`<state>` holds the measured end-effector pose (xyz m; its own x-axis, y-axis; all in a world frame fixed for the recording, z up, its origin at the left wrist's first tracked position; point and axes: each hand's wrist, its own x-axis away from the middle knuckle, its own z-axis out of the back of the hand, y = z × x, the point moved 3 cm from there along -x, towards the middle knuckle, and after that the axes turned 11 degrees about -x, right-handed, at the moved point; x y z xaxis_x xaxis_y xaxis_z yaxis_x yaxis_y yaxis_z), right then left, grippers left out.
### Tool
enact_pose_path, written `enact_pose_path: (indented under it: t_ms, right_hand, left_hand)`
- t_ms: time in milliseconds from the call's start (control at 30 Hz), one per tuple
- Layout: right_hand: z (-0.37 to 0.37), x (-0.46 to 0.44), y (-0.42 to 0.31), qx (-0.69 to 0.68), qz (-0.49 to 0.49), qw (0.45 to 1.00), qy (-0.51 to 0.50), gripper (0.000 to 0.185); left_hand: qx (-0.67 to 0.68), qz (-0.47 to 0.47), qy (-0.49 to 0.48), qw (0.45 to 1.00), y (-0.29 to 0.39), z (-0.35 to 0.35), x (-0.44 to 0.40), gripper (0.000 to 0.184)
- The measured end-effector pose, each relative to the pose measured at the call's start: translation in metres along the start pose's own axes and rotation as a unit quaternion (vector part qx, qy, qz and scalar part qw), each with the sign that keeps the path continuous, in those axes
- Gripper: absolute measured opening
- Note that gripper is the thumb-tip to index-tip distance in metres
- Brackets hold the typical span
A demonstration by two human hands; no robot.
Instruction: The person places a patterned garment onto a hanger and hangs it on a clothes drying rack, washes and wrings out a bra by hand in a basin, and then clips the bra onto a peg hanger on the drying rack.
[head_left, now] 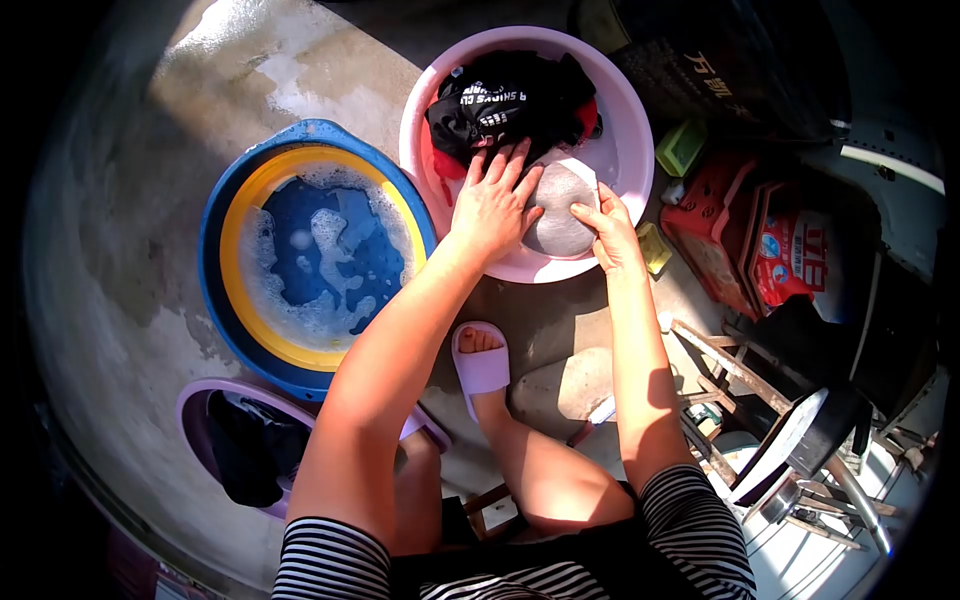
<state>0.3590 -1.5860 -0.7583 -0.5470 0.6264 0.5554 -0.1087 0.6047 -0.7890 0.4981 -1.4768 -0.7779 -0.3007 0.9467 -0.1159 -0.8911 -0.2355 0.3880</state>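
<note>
Black clothing with white lettering [510,95] lies bunched in a pink basin [643,150], with red fabric showing at its sides. My left hand [490,212] rests at the lower edge of the clothing, fingers stretched out and its thumb side against a pale grey rounded thing [562,222]. That thing has a white straight edge at its upper right; I cannot make out its kind. My right hand [612,230] grips its right edge, thumb on top and the other fingers partly hidden.
To the left stands a blue basin [212,250] with a yellow inner rim, holding sudsy water. A purple basin [190,430] with dark cloth sits lower left. Red containers [705,215], a yellow-green box [680,148] and a wooden stool frame [735,365] crowd the right.
</note>
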Motion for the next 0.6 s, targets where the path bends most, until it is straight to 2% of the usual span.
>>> enact_pose_path:
  t_ms: [67,133,233,267,300,333,367,400,433,467,500,567,600]
  right_hand:
    - [0.002,0.002,-0.004,-0.027,0.020,0.999,0.008,0.040]
    - [0.017,-0.003,0.003,-0.122,0.024,0.992,0.035,0.043]
    - [0.036,-0.022,0.013,-0.122,-0.003,0.990,0.072,0.043]
    - [0.047,-0.032,0.019,0.011,0.010,0.997,0.079,0.045]
    - [0.051,-0.041,0.023,0.010,0.010,0.997,0.080,0.045]
    - [0.054,-0.047,0.023,0.217,0.030,0.966,0.140,0.048]
    - [0.056,-0.052,0.023,0.414,0.049,0.888,0.193,0.052]
    - [0.037,-0.047,0.014,0.441,0.134,0.864,0.201,0.064]
    - [0.022,-0.048,0.007,0.440,0.134,0.865,0.201,0.064]
    - [0.011,-0.050,0.002,0.454,0.100,0.857,0.223,0.066]
    - [0.006,-0.052,0.001,0.467,0.065,0.847,0.246,0.068]
    - [0.004,-0.060,0.013,0.540,-0.066,0.800,0.252,0.067]
    - [0.007,-0.065,0.019,0.546,-0.069,0.798,0.247,0.068]
  left_hand:
    - [-0.023,0.021,-0.043,0.999,-0.007,-0.009,-0.002,0.050]
    - [-0.029,0.033,-0.062,0.997,-0.012,-0.012,-0.002,0.049]
    - [-0.043,0.034,-0.112,0.992,-0.019,-0.019,0.001,0.046]
    - [-0.103,0.017,-0.160,0.982,-0.018,-0.021,0.002,0.045]
    - [-0.163,0.001,-0.205,0.965,-0.019,-0.023,0.003,0.044]
    - [-0.146,0.009,-0.134,0.980,-0.018,-0.027,0.004,0.043]
    - [-0.147,0.008,-0.132,0.980,-0.017,-0.036,0.005,0.043]
    - [-0.107,0.032,-0.110,0.988,-0.012,-0.029,0.004,0.042]
    - [-0.067,0.055,-0.088,0.992,-0.008,-0.023,0.003,0.042]
    - [-0.037,0.067,-0.011,0.997,-0.005,-0.016,0.000,0.040]
    - [-0.039,0.057,-0.002,0.998,-0.002,-0.007,-0.002,0.043]
    - [-0.019,0.000,-0.034,0.999,0.004,-0.010,0.003,0.045]
    - [-0.008,-0.046,-0.049,0.998,0.009,-0.013,0.007,0.046]
